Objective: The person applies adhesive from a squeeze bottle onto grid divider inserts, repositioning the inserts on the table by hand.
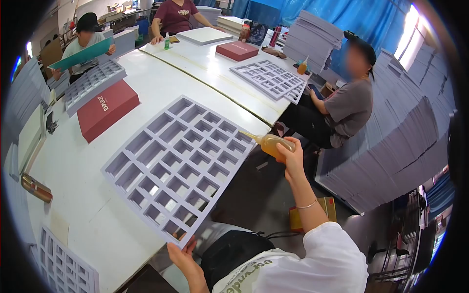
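Observation:
A thick grey tray with many rectangular cut-outs (194, 146) lies on the white table (97, 222), its near corner at the table edge. My right hand (289, 154) is wrapped round a squeeze bottle of amber liquid (274, 145), tilted so that its thin nozzle points left and touches or nearly touches the tray's right corner. At the near corner my left hand (184, 254) holds the tray's edge, thumb and fingers against it.
Red boxes (108, 108) (237, 50) and other grey cut-out trays (268, 78) are on the tables. A gold flask (36, 188) lies at left. Three people are around the tables. Tall stacks of grey sheets (386, 132) stand at right.

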{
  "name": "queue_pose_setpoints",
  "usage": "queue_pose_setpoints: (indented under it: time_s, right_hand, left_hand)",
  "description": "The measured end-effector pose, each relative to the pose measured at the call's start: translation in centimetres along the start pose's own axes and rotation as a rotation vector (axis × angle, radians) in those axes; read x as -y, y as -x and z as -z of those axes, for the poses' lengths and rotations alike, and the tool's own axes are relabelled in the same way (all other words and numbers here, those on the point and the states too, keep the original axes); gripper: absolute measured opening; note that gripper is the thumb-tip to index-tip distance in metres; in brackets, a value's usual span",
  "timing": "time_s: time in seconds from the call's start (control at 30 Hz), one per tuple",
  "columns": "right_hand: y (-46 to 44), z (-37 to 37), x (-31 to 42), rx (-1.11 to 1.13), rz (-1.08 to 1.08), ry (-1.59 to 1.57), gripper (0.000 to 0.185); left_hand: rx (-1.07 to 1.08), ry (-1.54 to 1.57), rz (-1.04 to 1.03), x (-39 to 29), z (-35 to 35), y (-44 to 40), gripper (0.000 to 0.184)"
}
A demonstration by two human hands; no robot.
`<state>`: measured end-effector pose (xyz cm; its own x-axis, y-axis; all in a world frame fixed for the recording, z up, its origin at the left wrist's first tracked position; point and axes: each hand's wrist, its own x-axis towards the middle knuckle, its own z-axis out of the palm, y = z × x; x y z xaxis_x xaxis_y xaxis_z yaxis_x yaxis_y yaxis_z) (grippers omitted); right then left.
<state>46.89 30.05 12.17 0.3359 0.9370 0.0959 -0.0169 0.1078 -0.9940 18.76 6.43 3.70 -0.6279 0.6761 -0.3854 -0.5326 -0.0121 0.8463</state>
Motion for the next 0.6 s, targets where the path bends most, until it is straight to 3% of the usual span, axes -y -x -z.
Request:
queue_pose_setpoints:
  time_s: [0.17, 0.6]
  right_hand:
    - [-1.8, -0.5, -0.7, 0.000, 0.078, 0.108, 0.038]
    - [-2.6, -0.8, -0.6, 0.082, 0.058, 0.199, 0.036]
  left_hand:
    - [-0.002, -0.016, 0.081, 0.1, 1.3, -0.1, 0.068]
    - [0.055, -0.011, 0.160, 2.5, 4.2, -0.8, 0.067]
